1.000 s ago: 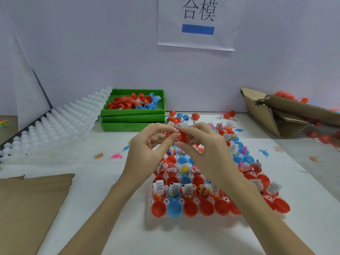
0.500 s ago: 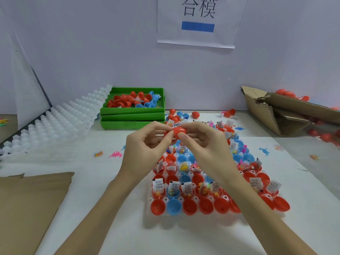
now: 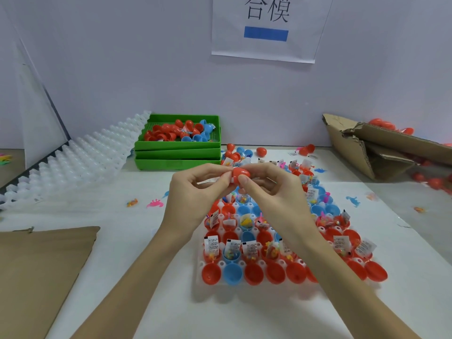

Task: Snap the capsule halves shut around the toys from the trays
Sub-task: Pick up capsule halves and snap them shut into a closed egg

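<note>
Both hands meet above the far part of the white capsule tray [image 3: 202,265]. My left hand [image 3: 195,189] and my right hand [image 3: 266,189] pinch a red capsule [image 3: 241,172] between thumbs and fingertips. A bit of white shows at its left end, under the left fingers. Whether its halves are fully joined is hidden by the fingers. The tray holds several red and blue capsule halves [image 3: 232,274], many with small toys and white paper slips in them.
A stack of green trays [image 3: 177,155] with loose red and blue halves stands at the back. White moulded trays [image 3: 73,162] lean at the left. A torn cardboard box [image 3: 381,148] lies at the right, brown cardboard [image 3: 41,270] at the near left. Small toy figures [image 3: 154,204] dot the white table.
The red capsule has come into plain view between my fingertips and has been turned sideways. Both hands stayed at about the same spot above the tray.
</note>
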The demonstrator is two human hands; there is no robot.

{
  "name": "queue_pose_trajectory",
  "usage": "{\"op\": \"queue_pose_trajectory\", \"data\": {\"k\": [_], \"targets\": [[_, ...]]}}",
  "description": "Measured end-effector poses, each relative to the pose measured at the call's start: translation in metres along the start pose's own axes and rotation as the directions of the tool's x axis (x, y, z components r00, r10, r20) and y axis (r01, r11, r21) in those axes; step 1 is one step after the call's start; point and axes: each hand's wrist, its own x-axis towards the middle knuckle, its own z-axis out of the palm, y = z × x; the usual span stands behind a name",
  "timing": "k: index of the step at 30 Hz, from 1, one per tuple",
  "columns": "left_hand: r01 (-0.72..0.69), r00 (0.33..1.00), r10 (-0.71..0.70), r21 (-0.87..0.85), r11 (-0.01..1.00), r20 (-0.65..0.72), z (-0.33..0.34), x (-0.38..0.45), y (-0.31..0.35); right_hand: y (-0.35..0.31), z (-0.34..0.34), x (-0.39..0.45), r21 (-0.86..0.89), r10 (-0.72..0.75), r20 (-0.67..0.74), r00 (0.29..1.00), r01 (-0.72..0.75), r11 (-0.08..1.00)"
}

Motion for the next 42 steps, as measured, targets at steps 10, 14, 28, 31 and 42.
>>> {"op": "queue_pose_trajectory", "data": {"k": [10,14,28,31,42], "targets": [[0.138,0.99,-0.138,-0.207,0.968,0.017,0.0,0.0,0.003,-0.001,0.0,-0.001,-0.024,-0.042,0.023,0.999,0.042,0.999],[0.052,0.997,-0.057,-0.079,0.996,-0.053,0.006,-0.003,0.0,-0.001,0.003,-0.002,-0.032,-0.06,0.02,0.998,0.061,0.998],[-0.015,0.999,0.016,-0.024,1.0,0.037,0.003,-0.002,0.003,0.003,0.001,-0.001,-0.058,-0.063,-0.041,0.997,0.061,0.996],[-0.082,0.992,0.08,0.024,0.996,0.096,0.002,-0.003,0.006,0.004,0.0,0.0,-0.057,-0.077,-0.045,0.996,0.075,0.996],[-0.284,0.959,0.278,0.187,0.94,0.056,-0.007,0.001,0.003,0.006,-0.002,0.0,-0.024,-0.127,0.019,0.992,0.127,0.992]]}}
